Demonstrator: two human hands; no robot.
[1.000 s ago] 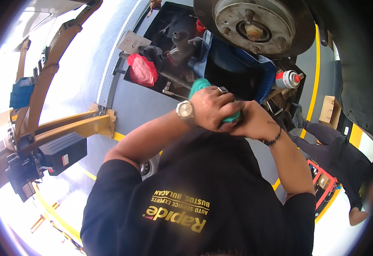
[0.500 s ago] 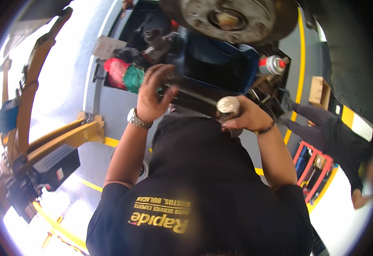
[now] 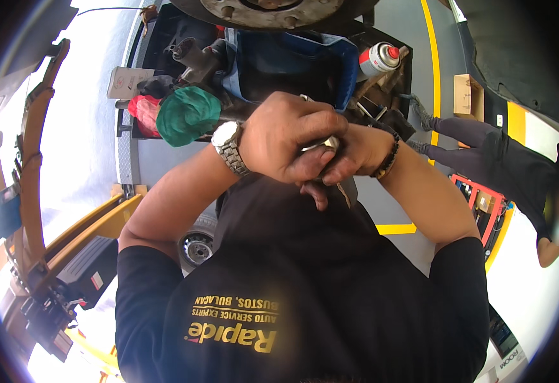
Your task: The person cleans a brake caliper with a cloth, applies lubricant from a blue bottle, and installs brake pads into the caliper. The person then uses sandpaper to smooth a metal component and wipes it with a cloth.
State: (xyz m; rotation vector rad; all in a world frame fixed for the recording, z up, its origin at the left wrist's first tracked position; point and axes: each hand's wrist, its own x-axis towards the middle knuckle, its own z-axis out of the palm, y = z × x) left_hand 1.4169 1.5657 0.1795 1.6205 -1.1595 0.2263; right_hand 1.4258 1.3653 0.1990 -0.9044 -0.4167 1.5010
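Observation:
In front of my chest, my left hand (image 3: 286,137) is closed over the top of a shiny metal piece (image 3: 329,143). Most of that piece is hidden by fingers; only a silver sliver shows between them. My right hand (image 3: 359,150) grips it from the other side, thumb pressed close to the left thumb. Both hands touch each other, and the fingers look smudged with dirt. Just beyond my left wrist lie a green cloth (image 3: 189,115) and a red cloth (image 3: 144,115). A blue plastic bin (image 3: 346,76) stands right behind the hands.
A wheel hub disc (image 3: 279,16) overhangs the bin. An impact wrench (image 3: 193,59) and a red-capped spray can (image 3: 380,59) flank it. Yellow lift arms (image 3: 94,223) and a loose wheel (image 3: 198,247) are at left. At right, another person (image 3: 509,159) is near a red tool cart (image 3: 484,198).
My left hand has come from beside the cloths onto the metal piece in my right hand. The view has shifted, so the bin and hub appear higher and further left.

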